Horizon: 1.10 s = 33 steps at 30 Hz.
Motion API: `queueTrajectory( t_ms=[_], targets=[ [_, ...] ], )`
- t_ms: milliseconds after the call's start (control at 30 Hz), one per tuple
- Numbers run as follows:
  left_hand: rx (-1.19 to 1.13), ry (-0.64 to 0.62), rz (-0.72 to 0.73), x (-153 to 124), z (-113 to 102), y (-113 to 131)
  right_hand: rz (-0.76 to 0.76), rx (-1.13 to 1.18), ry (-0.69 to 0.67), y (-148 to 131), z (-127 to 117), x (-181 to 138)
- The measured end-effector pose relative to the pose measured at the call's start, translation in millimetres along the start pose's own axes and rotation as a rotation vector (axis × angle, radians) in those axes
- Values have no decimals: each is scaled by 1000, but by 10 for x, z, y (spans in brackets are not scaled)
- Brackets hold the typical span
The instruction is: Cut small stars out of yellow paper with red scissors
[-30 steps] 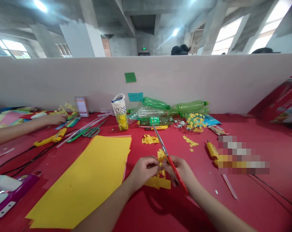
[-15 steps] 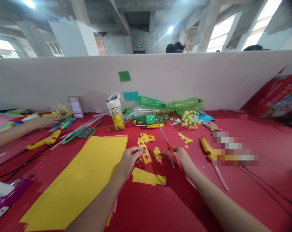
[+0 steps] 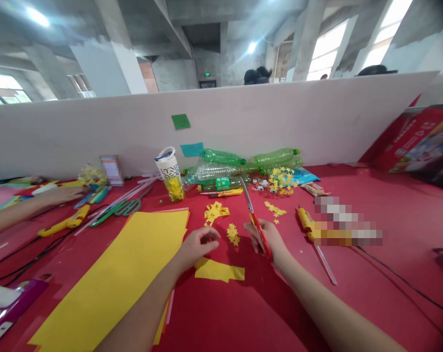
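Observation:
My left hand [image 3: 196, 247] hovers over the red table with curved fingers apart and nothing visible between them. Just below it lies an uncut yellow paper strip [image 3: 218, 270]; a little to its right is a small heap of yellow paper stars [image 3: 233, 234]. Beyond the fingertips sit yellow paper offcuts [image 3: 216, 211], some with star-shaped holes. Red-handled scissors [image 3: 257, 222] are held in my right hand [image 3: 271, 239], blades pointing up and away from me. More loose stars [image 3: 276, 209] are scattered past that hand.
Yellow sheets [image 3: 111, 283] are stacked at left. Green bottles [image 3: 223, 183], a cup [image 3: 170, 171] and a bigger star pile [image 3: 283, 181] line the divider. A yellow glue gun [image 3: 306, 222] lies right, its cord trailing. Another person's hand [image 3: 65, 194] works at far left.
The strip with star holes has left my left hand's fingers and the offcuts are bunched in the pile beyond. The fingers have parted. My right hand still holds the scissors.

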State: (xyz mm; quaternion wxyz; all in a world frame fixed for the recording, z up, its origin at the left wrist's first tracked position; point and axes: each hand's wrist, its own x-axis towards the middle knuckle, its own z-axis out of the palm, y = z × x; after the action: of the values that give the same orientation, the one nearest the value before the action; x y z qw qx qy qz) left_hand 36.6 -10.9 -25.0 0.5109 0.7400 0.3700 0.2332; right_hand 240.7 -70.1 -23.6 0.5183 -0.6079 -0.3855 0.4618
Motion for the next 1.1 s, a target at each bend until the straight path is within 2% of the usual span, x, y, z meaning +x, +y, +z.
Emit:
queueTrajectory(
  t_ms=[67,133,300,667,900,1100],
  targets=[
    [198,-175,99,-69,18,71,-2,1,-5,3,12,-12],
    [339,-272,137,-126,47,147,-7,-5,-15,1,24,-26],
    [460,-285,164,-139,108,154,-33,-53,-26,15,64,-50],
    [210,-232,51,-111,104,9,-72,-225,-67,77,145,-96],
    [-54,-223,-31,-107,38,60,-80,-306,-245,22,220,-235],
    [-86,-239,-79,-127,64,31,-99,-352,-294,62,271,-266]
  ],
)
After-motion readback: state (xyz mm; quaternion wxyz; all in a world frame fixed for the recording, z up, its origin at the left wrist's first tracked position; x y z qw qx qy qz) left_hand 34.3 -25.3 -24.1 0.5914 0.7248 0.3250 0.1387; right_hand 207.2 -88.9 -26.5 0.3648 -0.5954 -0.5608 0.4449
